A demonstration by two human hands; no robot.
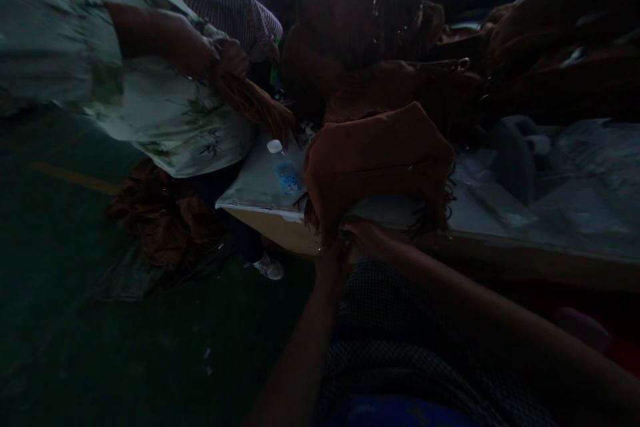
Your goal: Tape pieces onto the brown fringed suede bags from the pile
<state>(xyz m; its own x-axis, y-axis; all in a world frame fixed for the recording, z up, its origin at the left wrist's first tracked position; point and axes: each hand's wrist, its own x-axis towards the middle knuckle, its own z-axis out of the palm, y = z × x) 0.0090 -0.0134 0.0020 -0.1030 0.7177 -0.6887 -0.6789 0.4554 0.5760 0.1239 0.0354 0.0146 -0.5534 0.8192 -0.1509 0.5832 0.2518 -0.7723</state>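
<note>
A brown suede fringed bag [375, 167] lies on the table edge in front of me, its fringe hanging along the lower side. My left hand [333, 259] and my right hand [364, 235] meet at its lower edge and grip the bag and fringe, though the dim light hides the fingers' exact hold. Beyond it, a co-worker's hand [173, 40] holds another piece of brown fringe [250, 100].
A plastic water bottle [285, 170] lies on the pale-covered table [260, 190] left of the bag. More brown bags [375, 47] are heaped behind it, with a brown pile [165, 217] on the dark green floor [125, 340]. A second person in a striped sleeve [220, 0] stands behind.
</note>
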